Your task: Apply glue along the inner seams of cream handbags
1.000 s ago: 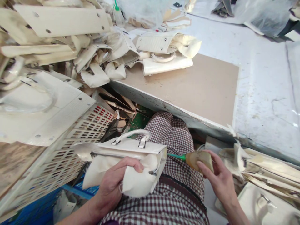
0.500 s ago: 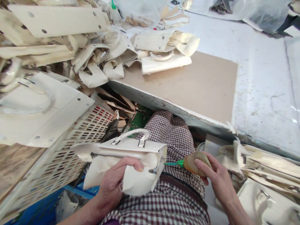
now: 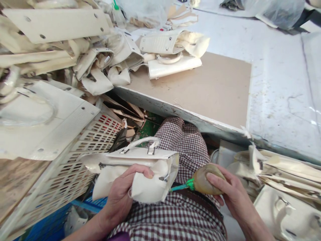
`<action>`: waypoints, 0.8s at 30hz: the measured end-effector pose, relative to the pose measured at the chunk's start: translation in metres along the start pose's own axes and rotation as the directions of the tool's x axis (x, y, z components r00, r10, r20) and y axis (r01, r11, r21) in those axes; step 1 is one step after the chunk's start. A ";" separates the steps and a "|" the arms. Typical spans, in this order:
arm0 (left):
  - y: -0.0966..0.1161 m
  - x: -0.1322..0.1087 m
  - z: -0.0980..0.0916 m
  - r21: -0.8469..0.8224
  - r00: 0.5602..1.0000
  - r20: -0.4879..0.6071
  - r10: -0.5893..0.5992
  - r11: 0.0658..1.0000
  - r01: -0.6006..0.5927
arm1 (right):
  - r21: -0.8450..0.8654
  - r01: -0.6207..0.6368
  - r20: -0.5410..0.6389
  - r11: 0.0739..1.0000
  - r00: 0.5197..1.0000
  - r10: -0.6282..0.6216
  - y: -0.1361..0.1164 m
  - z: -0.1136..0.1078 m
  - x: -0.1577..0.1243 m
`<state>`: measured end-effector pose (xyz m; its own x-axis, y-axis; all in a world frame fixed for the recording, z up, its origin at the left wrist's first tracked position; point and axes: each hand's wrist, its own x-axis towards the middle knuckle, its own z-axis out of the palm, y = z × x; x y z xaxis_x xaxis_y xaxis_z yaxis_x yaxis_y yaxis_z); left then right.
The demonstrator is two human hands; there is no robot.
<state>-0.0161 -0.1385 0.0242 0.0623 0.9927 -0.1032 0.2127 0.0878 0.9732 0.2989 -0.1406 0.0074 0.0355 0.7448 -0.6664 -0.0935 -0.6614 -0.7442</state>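
Note:
A cream handbag with a curved handle on top lies over my lap, its lining pulled out at the near side. My left hand is closed on the bag's lining near the zipper end, thumb on top. In my right hand is a glue bottle with a soft yellowish body and a green nozzle. Its thin tip points left and reaches the bag's right edge, low by the lining; whether it touches cannot be made out.
Unfinished cream bags are heaped at upper left. A white plastic basket stands left, with a blue crate below. A brown board covers the table's near edge, with two bag pieces on it. More bags lie at right.
The glue bottle has moved down along the bag's right edge, its tip now lower and tilted downward. My left hand keeps its hold on the bag. The view has shifted slightly.

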 end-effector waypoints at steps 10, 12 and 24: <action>-0.003 -0.002 0.001 -0.009 1.000 0.006 -0.004 1.000 0.004 | -0.136 0.019 -0.059 0.990 0.998 -0.027 0.007 -0.019 0.015; -0.003 -0.001 0.001 -0.010 1.000 0.003 0.001 1.000 -0.001 | -0.186 0.030 -0.060 0.982 0.997 -0.042 0.009 -0.023 0.021; 0.005 0.005 0.002 0.024 0.999 0.010 0.038 0.999 -0.038 | -0.283 0.069 -0.178 0.957 0.976 -0.123 0.004 -0.018 0.020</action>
<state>-0.0124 -0.1332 0.0282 0.0804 0.9944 -0.0681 0.2334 0.0477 0.9712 0.3167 -0.1299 -0.0103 0.2236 0.7926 -0.5673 0.1944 -0.6066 -0.7709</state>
